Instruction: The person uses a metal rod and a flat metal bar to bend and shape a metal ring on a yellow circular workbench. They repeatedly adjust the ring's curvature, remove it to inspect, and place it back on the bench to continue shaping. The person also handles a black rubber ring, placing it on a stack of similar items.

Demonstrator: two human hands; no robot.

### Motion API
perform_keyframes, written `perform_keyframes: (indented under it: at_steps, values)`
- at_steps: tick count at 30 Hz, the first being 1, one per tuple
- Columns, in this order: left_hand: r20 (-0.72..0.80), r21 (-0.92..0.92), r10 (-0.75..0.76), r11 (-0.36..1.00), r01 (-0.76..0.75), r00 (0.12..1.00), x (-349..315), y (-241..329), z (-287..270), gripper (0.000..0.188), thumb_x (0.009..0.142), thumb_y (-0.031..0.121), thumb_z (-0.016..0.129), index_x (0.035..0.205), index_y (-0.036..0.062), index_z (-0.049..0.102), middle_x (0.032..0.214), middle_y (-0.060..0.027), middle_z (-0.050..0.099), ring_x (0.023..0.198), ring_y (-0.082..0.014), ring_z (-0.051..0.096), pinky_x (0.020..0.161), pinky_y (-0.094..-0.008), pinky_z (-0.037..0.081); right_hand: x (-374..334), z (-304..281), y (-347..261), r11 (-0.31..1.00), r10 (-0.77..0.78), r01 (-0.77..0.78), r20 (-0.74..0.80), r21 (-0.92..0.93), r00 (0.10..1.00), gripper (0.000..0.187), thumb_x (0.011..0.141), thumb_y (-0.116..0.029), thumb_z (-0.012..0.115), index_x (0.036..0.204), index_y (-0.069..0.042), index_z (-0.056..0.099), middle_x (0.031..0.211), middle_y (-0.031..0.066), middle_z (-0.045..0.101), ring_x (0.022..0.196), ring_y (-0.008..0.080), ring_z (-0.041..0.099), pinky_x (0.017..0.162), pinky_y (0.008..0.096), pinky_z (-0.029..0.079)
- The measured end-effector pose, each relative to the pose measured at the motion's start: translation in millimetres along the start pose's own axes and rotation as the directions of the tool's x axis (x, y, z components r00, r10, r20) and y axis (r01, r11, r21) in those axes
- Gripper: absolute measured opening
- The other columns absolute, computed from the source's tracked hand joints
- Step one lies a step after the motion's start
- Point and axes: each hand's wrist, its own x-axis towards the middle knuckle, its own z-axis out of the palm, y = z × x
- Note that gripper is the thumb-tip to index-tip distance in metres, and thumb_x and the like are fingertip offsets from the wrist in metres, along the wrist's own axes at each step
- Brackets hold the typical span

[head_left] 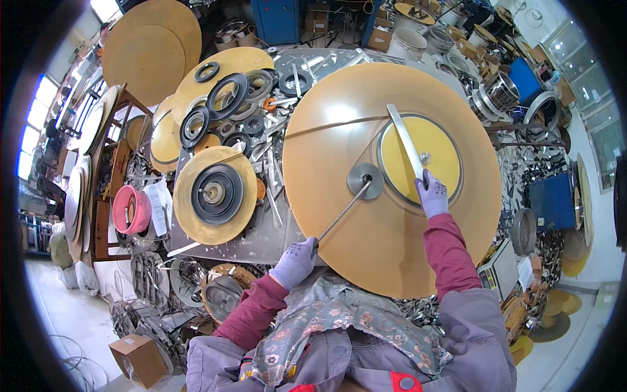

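A large tan disc (326, 215) lies in front of me. On it, right of its middle, is a smaller yellow round plate (408, 170) with a dark rim. My right hand (433, 195), in a pale purple glove, is closed on the near end of a flat metal bar (403, 136) slanting across the yellow plate. A small round knob (425, 158) stands beside the bar. At the tan disc's near-left edge my gloved left hand (295, 262) is closed round the near end of a thin metal rod (342, 215). The rod's far end meets the hole of a small grey washer-like disc (373, 189).
Left of the large disc, a smaller tan disc (186, 210) carries stacked black rings (204, 215). Black rings (227, 95) and metal strips (266, 147) clutter the table behind. A pink bucket (130, 210) stands at far left. Metal scrap and a blue panel (552, 200) lie right.
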Motion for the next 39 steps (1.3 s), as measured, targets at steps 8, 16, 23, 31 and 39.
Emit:
perform_keyframes:
  at_steps: [8,16,23,31,39]
  values:
    - [-0.040,0.001,0.051,0.999,-0.051,0.998,0.9,-5.3,-2.8,0.014,0.089,0.009,0.051,0.099,-0.0002,0.046,0.077,-0.0249,0.061,0.075,-0.0423,0.061,0.065,-0.0513,0.046,0.5,-2.5,-2.7,1.000,0.007,-0.007,0.014,-0.013,1.000,0.046,0.090,-0.033,0.058,0.124,-0.003,0.054,0.098,0.0235,0.064,0.092,0.0381,0.062,0.082,0.0456,0.048]
    - [-0.004,-0.017,-0.017,1.000,0.017,1.000,1.7,0.8,-5.8,0.012,0.089,0.009,0.052,0.097,0.0002,0.050,0.083,-0.0256,0.061,0.081,-0.0444,0.060,0.068,-0.0498,0.048,-0.4,-2.7,-5.0,1.000,0.005,-0.005,0.001,-0.001,1.000,0.046,0.090,-0.033,0.059,0.123,-0.002,0.055,0.097,0.0225,0.065,0.092,0.0369,0.062,0.082,0.0449,0.048]
    - [-0.019,-0.025,0.031,0.999,-0.031,0.999,1.8,0.1,-3.5,0.012,0.089,0.011,0.052,0.095,0.0004,0.048,0.078,-0.0264,0.059,0.077,-0.0453,0.059,0.065,-0.0512,0.045,0.2,-2.6,-2.5,1.000,0.012,-0.012,-0.007,-0.003,1.000,0.045,0.089,-0.032,0.060,0.122,-0.001,0.056,0.097,0.0224,0.065,0.092,0.0363,0.062,0.082,0.0443,0.048]
    - [-0.024,-0.025,0.023,0.999,-0.024,0.999,1.6,-3.0,-4.5,0.012,0.090,0.011,0.052,0.094,0.0002,0.048,0.078,-0.0267,0.059,0.078,-0.0454,0.059,0.065,-0.0509,0.045,0.4,-8.5,-11.1,1.000,0.021,-0.021,0.032,0.001,0.999,0.046,0.089,-0.031,0.060,0.122,0.000,0.056,0.097,0.0229,0.065,0.091,0.0366,0.062,0.082,0.0444,0.048]
    - [-0.024,0.000,0.051,0.999,-0.051,0.998,4.1,-2.3,-5.5,0.014,0.090,0.010,0.051,0.098,0.0004,0.046,0.077,-0.0256,0.060,0.075,-0.0436,0.060,0.066,-0.0521,0.046,0.7,-7.6,-9.1,1.000,0.022,-0.021,0.024,-0.019,0.999,0.045,0.089,-0.030,0.060,0.123,0.000,0.055,0.097,0.0231,0.065,0.093,0.0363,0.063,0.083,0.0449,0.048]
